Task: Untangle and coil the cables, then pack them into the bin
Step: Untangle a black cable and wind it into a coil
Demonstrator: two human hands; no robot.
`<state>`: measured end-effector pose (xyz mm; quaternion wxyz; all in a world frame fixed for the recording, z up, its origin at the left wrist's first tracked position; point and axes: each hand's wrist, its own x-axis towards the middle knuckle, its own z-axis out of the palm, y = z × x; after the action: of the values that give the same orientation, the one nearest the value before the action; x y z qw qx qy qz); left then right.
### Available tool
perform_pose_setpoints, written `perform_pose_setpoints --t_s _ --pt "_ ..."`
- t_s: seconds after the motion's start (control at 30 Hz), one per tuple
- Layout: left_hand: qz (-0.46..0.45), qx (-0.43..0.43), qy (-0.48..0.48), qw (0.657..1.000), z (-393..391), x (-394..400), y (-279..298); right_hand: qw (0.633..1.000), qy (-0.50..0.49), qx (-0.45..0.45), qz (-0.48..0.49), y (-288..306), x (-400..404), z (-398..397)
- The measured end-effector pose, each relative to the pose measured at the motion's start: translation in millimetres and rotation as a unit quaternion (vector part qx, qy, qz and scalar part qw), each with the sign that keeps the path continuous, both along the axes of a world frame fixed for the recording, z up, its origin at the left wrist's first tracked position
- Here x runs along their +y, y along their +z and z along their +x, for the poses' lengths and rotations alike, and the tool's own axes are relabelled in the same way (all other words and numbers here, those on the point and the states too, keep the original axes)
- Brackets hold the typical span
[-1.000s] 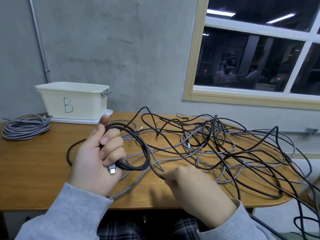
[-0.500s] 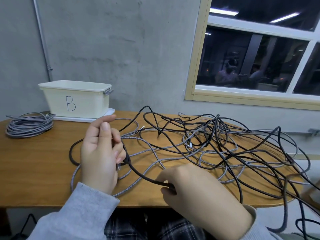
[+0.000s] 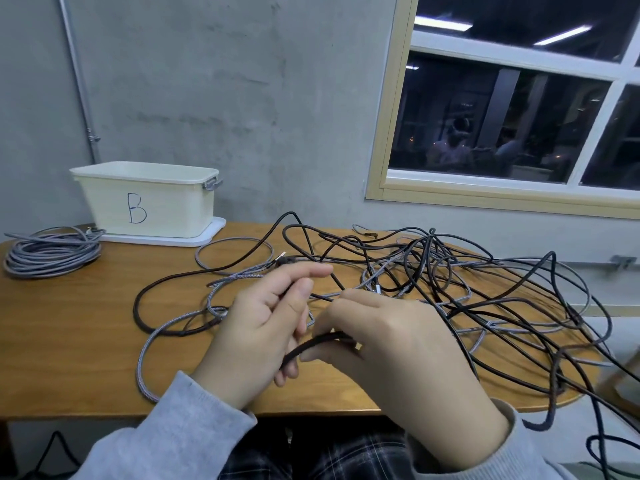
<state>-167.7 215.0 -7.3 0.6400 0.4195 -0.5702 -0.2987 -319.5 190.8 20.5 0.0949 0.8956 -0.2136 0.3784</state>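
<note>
Wooden table (image 3: 69, 341), one bin (image 3: 149, 202), one grey coil (image 3: 52, 252), left hand (image 3: 256, 327) and right hand (image 3: 391, 344) gripping black cable (image 3: 311, 342)

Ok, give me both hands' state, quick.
Left hand: holds the black cable.
Right hand: pinches the same black cable.

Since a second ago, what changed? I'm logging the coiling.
The right hand came in against the left hand, feeding it the black cable; the loop in the left hand has shrunk. The bin, grey coil and tangle stayed put.
</note>
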Motion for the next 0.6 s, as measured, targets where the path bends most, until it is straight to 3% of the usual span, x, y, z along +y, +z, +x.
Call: perform_pose_setpoints --t_s 0.13,0.3,0.47,0.6 --pt "0.034 -0.016 -0.044 0.998 5 0 1 0.999 0.006 -0.031 -0.029 -4 -8 -3" --pt "0.095 0.039 -0.221 0.97 10 6 3 0.994 -0.027 -0.086 -0.056 -3 -23 -12" --pt "0.097 0.072 -0.309 0.943 10 9 4 0.987 -0.06 -0.151 -0.002 -7 -36 -14" --pt "0.092 0.158 -0.338 0.923 10 10 5 0.981 -0.063 -0.171 0.068 -15 -44 -12"
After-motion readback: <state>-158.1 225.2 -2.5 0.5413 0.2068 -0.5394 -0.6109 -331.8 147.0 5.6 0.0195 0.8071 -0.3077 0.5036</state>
